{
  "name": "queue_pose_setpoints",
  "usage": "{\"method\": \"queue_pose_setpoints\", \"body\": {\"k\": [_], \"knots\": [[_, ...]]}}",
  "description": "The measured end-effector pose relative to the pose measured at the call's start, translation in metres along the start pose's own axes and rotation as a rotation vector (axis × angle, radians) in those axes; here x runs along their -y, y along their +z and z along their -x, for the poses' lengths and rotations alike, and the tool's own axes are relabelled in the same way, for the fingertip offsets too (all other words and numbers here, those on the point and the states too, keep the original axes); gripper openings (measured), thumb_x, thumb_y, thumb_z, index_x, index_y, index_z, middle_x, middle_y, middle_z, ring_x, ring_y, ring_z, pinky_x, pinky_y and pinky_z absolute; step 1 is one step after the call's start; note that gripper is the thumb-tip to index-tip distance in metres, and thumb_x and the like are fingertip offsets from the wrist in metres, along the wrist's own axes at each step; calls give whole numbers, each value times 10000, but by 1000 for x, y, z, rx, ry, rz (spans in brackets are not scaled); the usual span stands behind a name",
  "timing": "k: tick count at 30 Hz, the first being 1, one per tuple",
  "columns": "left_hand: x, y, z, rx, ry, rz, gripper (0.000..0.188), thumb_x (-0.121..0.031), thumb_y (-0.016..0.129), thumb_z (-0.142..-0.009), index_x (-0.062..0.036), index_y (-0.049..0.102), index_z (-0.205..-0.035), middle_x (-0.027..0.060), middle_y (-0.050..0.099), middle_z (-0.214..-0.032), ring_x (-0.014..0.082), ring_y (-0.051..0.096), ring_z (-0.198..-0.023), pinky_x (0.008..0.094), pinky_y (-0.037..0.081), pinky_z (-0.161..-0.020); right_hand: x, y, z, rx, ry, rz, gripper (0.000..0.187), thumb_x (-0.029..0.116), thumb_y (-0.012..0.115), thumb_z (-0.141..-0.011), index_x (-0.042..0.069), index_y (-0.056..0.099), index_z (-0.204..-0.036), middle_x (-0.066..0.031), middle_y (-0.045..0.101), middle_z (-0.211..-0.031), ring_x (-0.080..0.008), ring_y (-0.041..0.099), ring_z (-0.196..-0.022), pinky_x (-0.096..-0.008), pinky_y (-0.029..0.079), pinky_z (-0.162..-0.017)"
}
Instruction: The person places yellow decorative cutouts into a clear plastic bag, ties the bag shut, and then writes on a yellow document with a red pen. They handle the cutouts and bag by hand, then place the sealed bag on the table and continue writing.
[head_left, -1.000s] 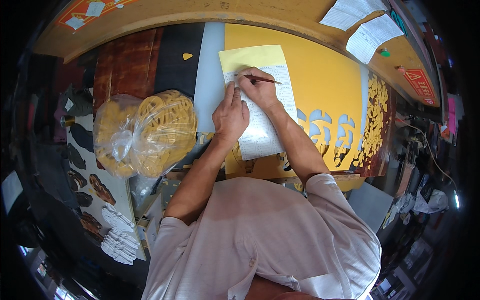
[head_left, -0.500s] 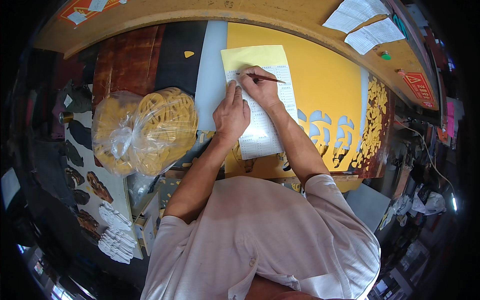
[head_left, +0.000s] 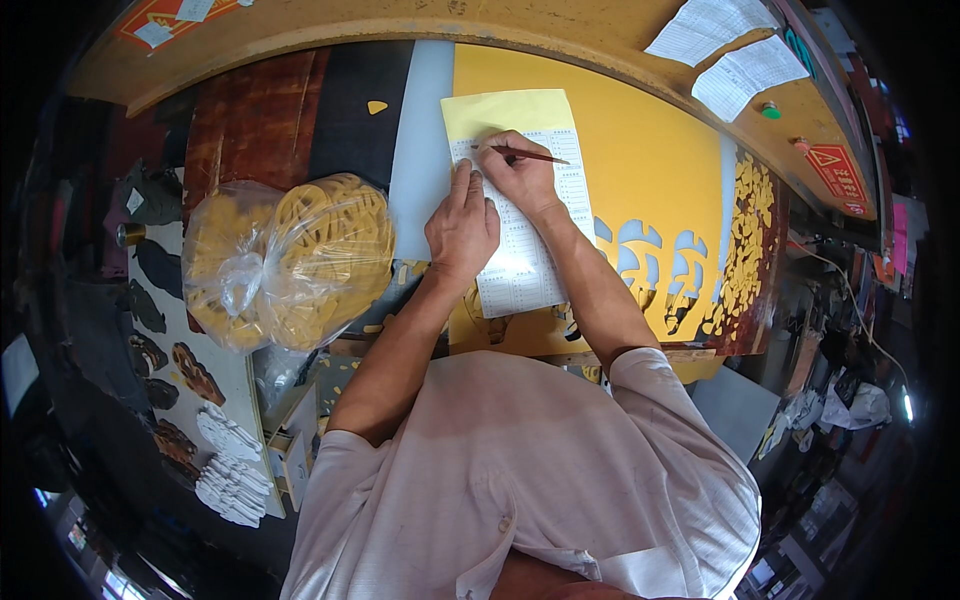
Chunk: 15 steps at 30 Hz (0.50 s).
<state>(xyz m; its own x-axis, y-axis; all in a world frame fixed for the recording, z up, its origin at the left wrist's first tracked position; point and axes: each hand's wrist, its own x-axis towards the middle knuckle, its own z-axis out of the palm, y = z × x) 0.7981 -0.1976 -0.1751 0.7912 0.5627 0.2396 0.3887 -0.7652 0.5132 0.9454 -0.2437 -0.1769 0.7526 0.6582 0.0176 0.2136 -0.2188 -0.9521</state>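
Yellow-topped printed form (head_left: 525, 255) under the pen (head_left: 540, 157): we judge the writing step to be in hand.
We see the form lying on a large yellow sheet (head_left: 645, 140), between the plastic bag (head_left: 242, 282) and the cut-outs (head_left: 640, 255). The right hand's (head_left: 520, 172) fingers close round the slim brown pen near the form's upper part; we cannot make out its tip. The left hand (head_left: 464, 225) rests on the form's left edge, fingers extended and together, gripping nothing. Any further stroke calls, in our judgement, for that steadying contact. The clear bag, gathered at a knot, bulges with looped yellow pieces (head_left: 330, 225); we cannot count them.
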Motion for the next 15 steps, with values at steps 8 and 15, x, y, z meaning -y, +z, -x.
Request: {"method": "queue_pose_setpoints", "body": {"k": [8, 15], "knots": [[-4, -5, -2, -6, -18, 4, 434, -176, 612, -909, 64, 659, -1268, 214, 578, -1461, 327, 739, -951, 389, 592, -864, 0, -1, 0, 9, -28, 10, 121, 158, 732, -890, 62, 749, -961, -53, 763, -872, -121, 710, -768, -268, 568, -731], [-3, -5, -1, 17, -25, 23, 450, -170, 616, -910, 74, 643, -1287, 222, 559, -1475, 337, 735, -963, 400, 591, -870, -9, -1, -3, -25, -29, -21, 168, 206, 720, -912, 47, 741, -961, -70, 762, -849, -156, 723, -773, -300, 572, -732]]}}
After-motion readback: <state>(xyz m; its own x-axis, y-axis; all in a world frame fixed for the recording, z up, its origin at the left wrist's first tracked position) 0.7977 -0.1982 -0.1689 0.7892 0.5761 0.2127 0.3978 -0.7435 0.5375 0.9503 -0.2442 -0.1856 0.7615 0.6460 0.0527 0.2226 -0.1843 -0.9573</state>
